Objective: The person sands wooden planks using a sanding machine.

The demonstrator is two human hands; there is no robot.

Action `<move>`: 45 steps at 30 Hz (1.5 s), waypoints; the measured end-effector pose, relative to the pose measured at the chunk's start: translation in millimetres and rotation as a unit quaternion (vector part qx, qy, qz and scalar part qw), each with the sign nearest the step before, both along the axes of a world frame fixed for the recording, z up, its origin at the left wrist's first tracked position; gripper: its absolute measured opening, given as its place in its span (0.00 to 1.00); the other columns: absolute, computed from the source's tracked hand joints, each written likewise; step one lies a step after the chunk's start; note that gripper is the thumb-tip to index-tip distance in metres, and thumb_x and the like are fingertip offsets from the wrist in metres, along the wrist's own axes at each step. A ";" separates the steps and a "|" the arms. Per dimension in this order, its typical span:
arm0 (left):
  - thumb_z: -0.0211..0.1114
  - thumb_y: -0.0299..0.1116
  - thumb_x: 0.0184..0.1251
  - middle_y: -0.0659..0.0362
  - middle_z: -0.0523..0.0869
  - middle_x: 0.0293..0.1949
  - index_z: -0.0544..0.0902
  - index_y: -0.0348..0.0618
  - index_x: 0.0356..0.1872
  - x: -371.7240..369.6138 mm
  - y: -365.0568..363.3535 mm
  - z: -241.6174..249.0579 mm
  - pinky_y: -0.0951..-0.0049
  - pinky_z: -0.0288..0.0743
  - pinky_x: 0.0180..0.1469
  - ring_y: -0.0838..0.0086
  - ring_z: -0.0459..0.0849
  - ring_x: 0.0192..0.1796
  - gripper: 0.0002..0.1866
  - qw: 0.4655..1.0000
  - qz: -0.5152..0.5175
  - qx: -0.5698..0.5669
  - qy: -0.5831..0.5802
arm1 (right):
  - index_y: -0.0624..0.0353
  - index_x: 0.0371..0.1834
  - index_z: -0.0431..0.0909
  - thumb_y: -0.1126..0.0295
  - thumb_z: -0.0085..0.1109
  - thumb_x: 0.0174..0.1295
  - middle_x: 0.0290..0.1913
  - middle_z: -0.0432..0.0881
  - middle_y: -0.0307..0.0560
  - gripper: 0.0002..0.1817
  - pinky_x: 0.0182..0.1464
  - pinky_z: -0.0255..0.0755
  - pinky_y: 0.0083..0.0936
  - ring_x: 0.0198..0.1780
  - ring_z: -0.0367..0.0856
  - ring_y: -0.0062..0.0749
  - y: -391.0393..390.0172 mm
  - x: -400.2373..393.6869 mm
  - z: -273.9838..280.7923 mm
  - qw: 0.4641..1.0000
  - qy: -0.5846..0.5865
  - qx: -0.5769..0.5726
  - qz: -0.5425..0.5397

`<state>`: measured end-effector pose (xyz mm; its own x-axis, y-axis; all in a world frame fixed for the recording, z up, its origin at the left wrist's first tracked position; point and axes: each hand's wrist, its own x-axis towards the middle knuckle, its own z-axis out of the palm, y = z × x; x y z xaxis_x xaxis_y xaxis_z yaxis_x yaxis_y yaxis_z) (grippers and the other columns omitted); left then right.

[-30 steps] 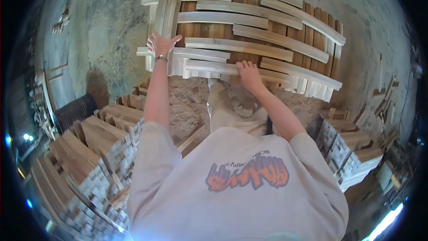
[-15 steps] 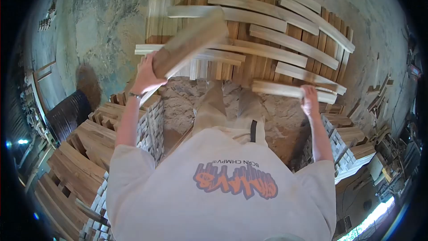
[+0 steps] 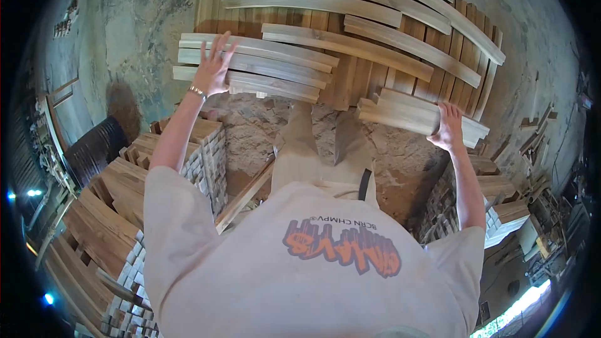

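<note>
Several pale wooden pieces lie crosswise on a layer of brown boards (image 3: 360,75). My left hand (image 3: 214,69), fingers spread, rests over the left ends of three pale strips (image 3: 275,67) lying side by side. On the right, my right hand (image 3: 448,128) is wrapped round two short pieces (image 3: 404,112) at the near edge of the layer, the fingers over their far side. Between the hands, a longer strip (image 3: 344,46) lies across the boards.
Stacked wood (image 3: 106,213) stands at the left, and another stack (image 3: 501,213) at the right. A loose board (image 3: 245,194) leans beside my legs. A dark ribbed object (image 3: 95,150) lies at the far left.
The piece raised in my left hand has come down among the strips at left, and that hand has opened. My right hand has moved slightly right, and two pieces now lie together there.
</note>
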<state>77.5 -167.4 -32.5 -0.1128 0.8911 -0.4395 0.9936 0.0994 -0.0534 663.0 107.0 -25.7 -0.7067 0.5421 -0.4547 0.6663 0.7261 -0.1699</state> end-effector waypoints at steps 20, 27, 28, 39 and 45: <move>0.83 0.51 0.15 0.40 0.56 0.66 0.43 0.58 0.75 3.9 -35.4 25.9 0.45 0.47 0.73 0.45 0.54 0.70 0.77 0.980 0.021 -0.124 -0.156 | 0.58 0.65 0.59 0.66 0.77 0.24 0.56 0.70 0.52 0.55 0.66 0.57 0.42 0.60 0.67 0.48 -40.5 -105.1 13.0 1.000 -0.006 -0.004 -0.009; 0.82 0.46 0.17 0.40 0.59 0.67 0.47 0.47 0.74 36.3 -191.4 100.7 0.51 0.49 0.72 0.46 0.56 0.70 0.73 0.869 0.316 -0.162 -0.344 | 0.59 0.70 0.55 0.63 0.80 0.23 0.58 0.70 0.52 0.62 0.67 0.56 0.42 0.61 0.67 0.48 -53.1 -156.7 0.0 1.000 0.017 -0.002 0.015; 0.82 0.46 0.19 0.42 0.58 0.69 0.47 0.45 0.74 45.9 -212.5 110.7 0.54 0.49 0.73 0.48 0.56 0.72 0.72 0.843 0.358 -0.157 -0.370 | 0.59 0.71 0.54 0.62 0.81 0.22 0.58 0.70 0.52 0.64 0.68 0.56 0.43 0.61 0.67 0.48 -59.5 -168.6 -1.0 0.999 0.048 -0.007 0.023; 0.82 0.47 0.22 0.44 0.57 0.70 0.47 0.44 0.75 91.1 -302.4 119.4 0.62 0.46 0.74 0.55 0.54 0.73 0.71 0.649 0.542 -0.044 -0.533 | 0.72 0.73 0.34 0.42 0.80 0.20 0.76 0.34 0.64 0.81 0.74 0.28 0.59 0.77 0.28 0.57 -62.2 -266.4 -17.9 0.999 -0.010 0.031 -0.011; 0.82 0.52 0.22 0.46 0.57 0.70 0.48 0.41 0.74 71.2 -271.5 112.3 0.63 0.46 0.74 0.58 0.54 0.74 0.72 0.655 0.511 -0.007 -0.557 | 0.69 0.73 0.35 0.38 0.78 0.21 0.76 0.39 0.62 0.80 0.74 0.31 0.58 0.77 0.34 0.54 -85.0 -240.8 -19.1 0.998 0.011 0.054 0.002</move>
